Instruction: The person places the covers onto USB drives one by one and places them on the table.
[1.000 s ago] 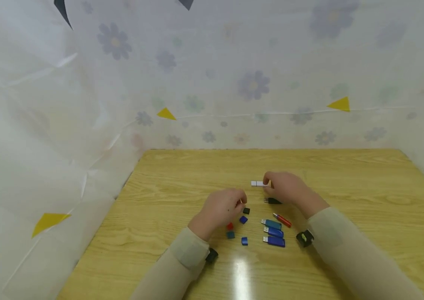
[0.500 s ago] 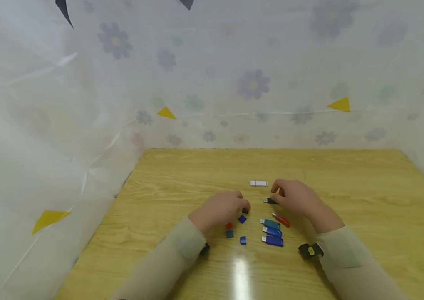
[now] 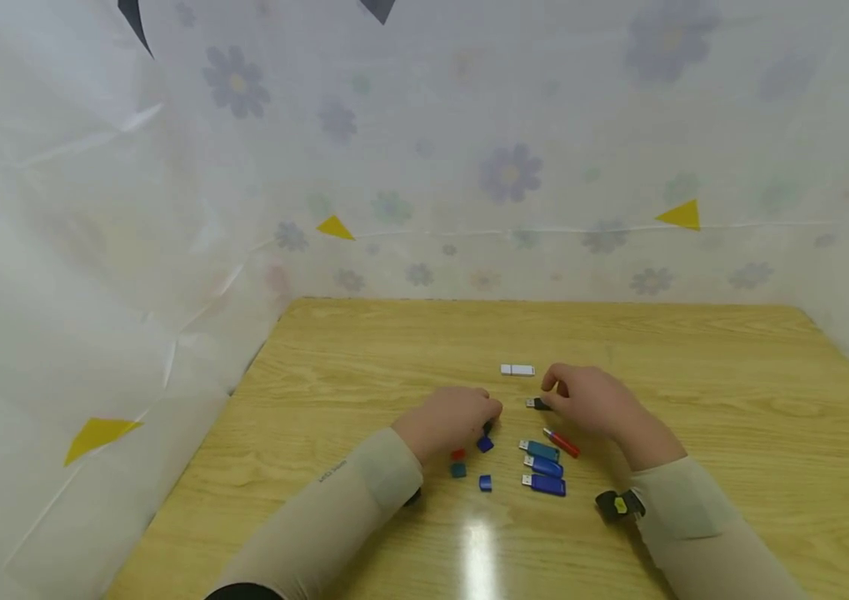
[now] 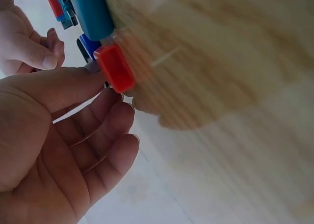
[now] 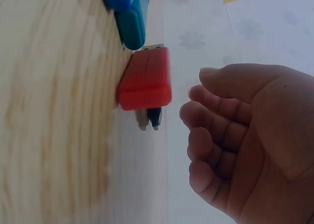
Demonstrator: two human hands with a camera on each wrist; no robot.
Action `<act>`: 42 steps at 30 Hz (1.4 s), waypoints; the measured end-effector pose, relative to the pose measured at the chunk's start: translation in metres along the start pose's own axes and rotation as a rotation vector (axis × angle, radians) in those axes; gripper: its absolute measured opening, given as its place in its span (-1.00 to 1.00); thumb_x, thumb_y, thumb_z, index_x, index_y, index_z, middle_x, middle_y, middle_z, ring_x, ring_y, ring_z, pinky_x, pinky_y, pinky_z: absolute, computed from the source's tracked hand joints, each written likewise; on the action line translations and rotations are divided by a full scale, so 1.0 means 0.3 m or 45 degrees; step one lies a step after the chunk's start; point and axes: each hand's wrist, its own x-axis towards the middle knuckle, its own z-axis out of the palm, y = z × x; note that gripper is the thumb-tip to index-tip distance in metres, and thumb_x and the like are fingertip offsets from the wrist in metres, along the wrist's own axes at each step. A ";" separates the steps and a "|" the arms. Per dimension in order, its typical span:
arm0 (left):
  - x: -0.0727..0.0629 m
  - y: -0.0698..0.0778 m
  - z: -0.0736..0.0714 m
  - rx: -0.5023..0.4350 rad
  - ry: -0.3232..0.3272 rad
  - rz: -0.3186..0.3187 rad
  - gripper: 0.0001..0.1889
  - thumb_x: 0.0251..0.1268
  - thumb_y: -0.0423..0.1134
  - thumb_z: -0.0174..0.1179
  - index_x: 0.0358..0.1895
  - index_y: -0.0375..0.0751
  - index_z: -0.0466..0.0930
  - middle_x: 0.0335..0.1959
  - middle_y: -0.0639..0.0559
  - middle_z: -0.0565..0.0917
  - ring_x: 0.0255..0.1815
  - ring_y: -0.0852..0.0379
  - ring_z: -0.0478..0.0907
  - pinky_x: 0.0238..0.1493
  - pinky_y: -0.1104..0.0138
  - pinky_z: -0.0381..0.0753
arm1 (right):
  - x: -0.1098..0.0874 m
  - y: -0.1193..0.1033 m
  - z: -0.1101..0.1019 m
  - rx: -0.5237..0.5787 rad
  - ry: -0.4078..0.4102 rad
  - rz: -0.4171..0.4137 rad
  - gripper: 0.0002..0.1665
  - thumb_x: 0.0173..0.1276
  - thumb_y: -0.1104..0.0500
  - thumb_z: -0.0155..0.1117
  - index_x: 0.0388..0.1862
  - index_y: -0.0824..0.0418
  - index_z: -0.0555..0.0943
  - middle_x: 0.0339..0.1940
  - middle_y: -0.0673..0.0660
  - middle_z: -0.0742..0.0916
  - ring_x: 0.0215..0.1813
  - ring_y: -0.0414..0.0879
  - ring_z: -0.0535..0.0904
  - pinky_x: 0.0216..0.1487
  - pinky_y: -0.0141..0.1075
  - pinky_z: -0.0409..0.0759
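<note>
Left hand (image 3: 448,423): my fingers at black square cap (image 3: 487,427); can't tell grip.
Right hand (image 3: 595,404): loosely curled, empty, by slim black USB stick (image 3: 540,404).
Gap between: likely finger room.

red cap (image 4: 115,69) near teal cap (image 4: 92,13)

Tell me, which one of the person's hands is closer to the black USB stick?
Right. The right hand is at the black USB stick, its thumb overlapping the stick's back end in the head view. The left hand is farther, across a gap beyond the metal plug.
</note>
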 end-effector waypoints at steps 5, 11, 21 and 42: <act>0.010 0.005 -0.007 0.055 -0.038 -0.047 -0.93 0.54 -0.22 0.13 -0.20 0.01 0.56 -0.34 0.18 0.51 -0.38 0.24 0.45 -0.31 0.38 0.48 | 0.004 0.005 0.000 0.002 -0.009 0.020 -0.79 0.51 0.04 0.25 -0.01 0.11 0.61 -0.36 0.00 0.61 -0.41 -0.09 0.47 -0.34 -0.17 0.47; 0.004 0.012 -0.021 -0.036 -0.024 -0.085 -0.95 0.50 -0.17 0.18 -0.17 -0.01 0.58 -0.36 0.19 0.52 -0.39 0.23 0.46 -0.33 0.36 0.48 | 0.001 0.015 -0.002 0.004 -0.018 0.019 -0.78 0.51 0.04 0.25 0.00 0.12 0.61 -0.34 0.01 0.62 -0.39 -0.08 0.48 -0.33 -0.15 0.49; -0.019 0.012 -0.027 -0.309 0.118 -0.160 -0.92 0.49 -0.17 0.14 -0.10 -0.01 0.61 -0.29 0.20 0.61 -0.41 0.25 0.50 -0.31 0.34 0.51 | -0.010 0.044 0.015 0.018 -0.080 0.017 -0.69 0.40 0.14 0.29 0.10 0.13 0.59 -0.36 0.02 0.60 -0.39 -0.08 0.47 -0.35 -0.16 0.45; -0.065 0.030 -0.045 -0.411 0.245 -0.184 -0.85 0.50 -0.12 0.13 -0.01 0.02 0.62 -0.19 0.21 0.58 -0.35 0.26 0.47 -0.29 0.35 0.52 | -0.027 0.054 0.020 -0.031 -0.094 -0.033 -0.88 0.39 0.21 0.30 -0.13 0.07 0.58 -0.46 0.00 0.57 -0.44 -0.09 0.44 -0.36 -0.16 0.41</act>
